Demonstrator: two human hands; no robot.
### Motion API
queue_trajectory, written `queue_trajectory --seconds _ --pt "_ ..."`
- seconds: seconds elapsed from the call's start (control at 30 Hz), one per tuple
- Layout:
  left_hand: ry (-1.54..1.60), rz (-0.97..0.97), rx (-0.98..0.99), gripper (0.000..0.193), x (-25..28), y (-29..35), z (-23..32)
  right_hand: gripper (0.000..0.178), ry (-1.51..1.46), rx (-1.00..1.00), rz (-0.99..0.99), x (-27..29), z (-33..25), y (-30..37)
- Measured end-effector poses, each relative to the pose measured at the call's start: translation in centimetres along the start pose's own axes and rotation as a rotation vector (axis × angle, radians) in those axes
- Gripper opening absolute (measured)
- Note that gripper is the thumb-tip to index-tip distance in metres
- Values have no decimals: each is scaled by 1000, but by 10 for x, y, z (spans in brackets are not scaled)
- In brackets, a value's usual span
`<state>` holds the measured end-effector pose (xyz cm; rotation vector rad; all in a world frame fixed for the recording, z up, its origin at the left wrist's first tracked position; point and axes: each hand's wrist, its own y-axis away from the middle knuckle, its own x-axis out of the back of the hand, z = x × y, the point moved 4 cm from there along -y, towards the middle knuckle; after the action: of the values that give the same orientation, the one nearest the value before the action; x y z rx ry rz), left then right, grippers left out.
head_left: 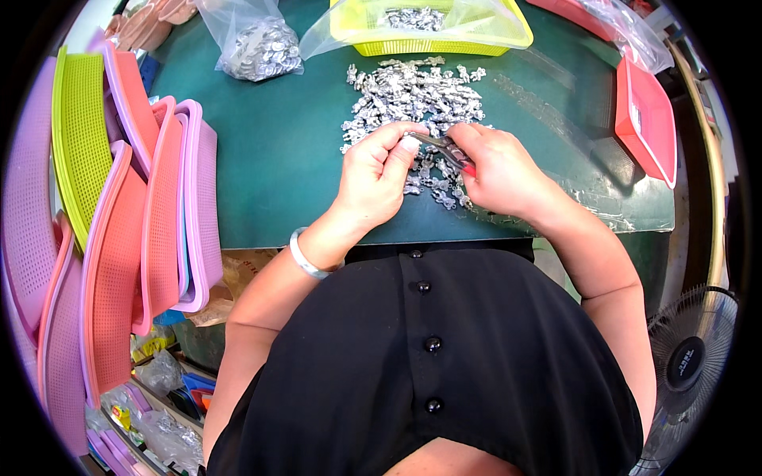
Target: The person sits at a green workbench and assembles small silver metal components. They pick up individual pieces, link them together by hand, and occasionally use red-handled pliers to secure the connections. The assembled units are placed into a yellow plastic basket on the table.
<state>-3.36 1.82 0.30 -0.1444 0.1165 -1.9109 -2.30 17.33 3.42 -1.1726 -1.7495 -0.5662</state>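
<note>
Head view: from where I stand, left grip [373, 170] is pinched narrow at the plier tips, seemingly on one small silver metal piece [409, 139], mostly hidden. Right grip [504, 170] is wrapped round red-handled, dark-nosed metal pliers [452, 151]; jaw gap cannot be told. Heaped silver figure-shaped metal pieces [413, 91] lie at 12 o'clock from the hands, strays at 6, on the green-topped table [270, 166]. Judgement: steady the pinch close to the tips, fingertips clear of the bite; squeeze gradually, since thin metal could bend or mark.

fan hub [686, 363]: pale lettering, too small to read | brown bag [235, 290]: partial lettering
</note>
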Motion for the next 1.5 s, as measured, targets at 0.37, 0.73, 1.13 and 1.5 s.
queue_trajectory --seconds 0.37,0.73,1.13,1.5 --pt "-40 69 12 19 -3 2 -11 21 99 -43 11 -7 1 -1" --pt "564 -6 353 27 -2 3 -1 39 -68 -212 208 42 44 13" --pt "826 -97 380 26 3 -1 -3 58 530 -407 321 51 135 82" --pt "1086 -251 548 17 -16 6 1 24 -502 251 335 10 -1 -1"
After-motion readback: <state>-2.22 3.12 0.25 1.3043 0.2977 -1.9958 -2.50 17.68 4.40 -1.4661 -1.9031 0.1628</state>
